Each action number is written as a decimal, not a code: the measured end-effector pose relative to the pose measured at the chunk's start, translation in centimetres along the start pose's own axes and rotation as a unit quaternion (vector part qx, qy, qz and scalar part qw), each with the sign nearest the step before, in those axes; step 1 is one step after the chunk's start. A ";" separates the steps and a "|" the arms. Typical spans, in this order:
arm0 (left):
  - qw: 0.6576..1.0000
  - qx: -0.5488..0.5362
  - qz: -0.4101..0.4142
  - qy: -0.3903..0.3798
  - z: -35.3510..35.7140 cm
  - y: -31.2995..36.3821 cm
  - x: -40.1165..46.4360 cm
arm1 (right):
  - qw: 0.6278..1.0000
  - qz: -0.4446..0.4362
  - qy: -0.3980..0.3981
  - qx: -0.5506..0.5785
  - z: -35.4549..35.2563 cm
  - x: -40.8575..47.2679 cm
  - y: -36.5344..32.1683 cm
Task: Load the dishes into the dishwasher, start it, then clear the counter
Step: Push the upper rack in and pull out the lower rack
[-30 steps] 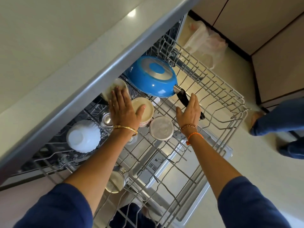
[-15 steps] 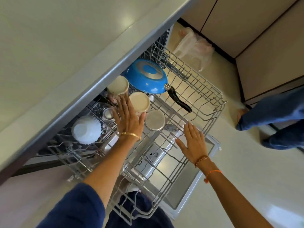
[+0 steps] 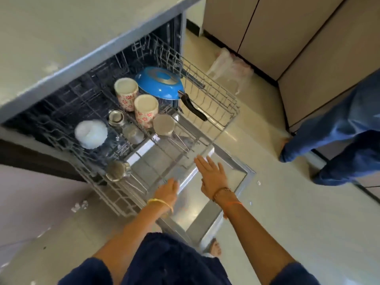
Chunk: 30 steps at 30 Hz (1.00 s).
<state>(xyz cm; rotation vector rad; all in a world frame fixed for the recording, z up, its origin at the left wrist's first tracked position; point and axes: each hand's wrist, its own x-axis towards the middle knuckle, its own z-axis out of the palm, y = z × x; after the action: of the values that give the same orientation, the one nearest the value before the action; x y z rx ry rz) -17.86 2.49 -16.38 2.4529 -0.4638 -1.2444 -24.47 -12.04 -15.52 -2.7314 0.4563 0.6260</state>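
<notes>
Both hands empty: left hand (image 3: 167,191) at the near rim of the pulled-out dishwasher rack (image 3: 230,112), fingers hidden, spread impossible to tell; right hand (image 3: 211,175) flat, fingers wide. Loaded upside down far left: blue pan (image 3: 159,83), two flowered cups (image 3: 125,91), white bowl (image 3: 90,133), steel tumblers (image 3: 163,124). Risk: hard shove, cups tipping, pan handle (image 3: 193,108) snagging.

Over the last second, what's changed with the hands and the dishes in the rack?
Both hands pulled back toward the person: the left hand left the floral cups, and the right hand let go of the blue pan handle. Both now hang open over the rack's front edge. Cups, pan and white bowl kept their places.
</notes>
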 end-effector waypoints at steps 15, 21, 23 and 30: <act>0.986 -0.063 -0.053 0.142 1.3 2.1 -1.1 | 0.980 -0.119 0.062 -0.146 -6.1 -1.5 2.2; 0.965 -0.100 -0.115 0.213 2.5 2.6 2.4 | 0.950 -0.206 0.052 -0.230 -4.5 5.7 4.5; 0.918 0.033 -0.132 0.372 3.1 2.8 3.7 | 0.946 -0.259 0.113 -0.160 -3.1 8.8 5.6; 0.738 0.179 -0.126 0.638 6.7 0.9 6.8 | 0.817 -0.381 0.432 0.018 3.0 13.3 7.5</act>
<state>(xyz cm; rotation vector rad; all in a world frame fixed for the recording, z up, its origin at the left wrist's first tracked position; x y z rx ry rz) -19.67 -2.34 -24.43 3.0062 0.0664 0.7281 -16.97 -20.94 -25.86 -2.6624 -0.4690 -0.8399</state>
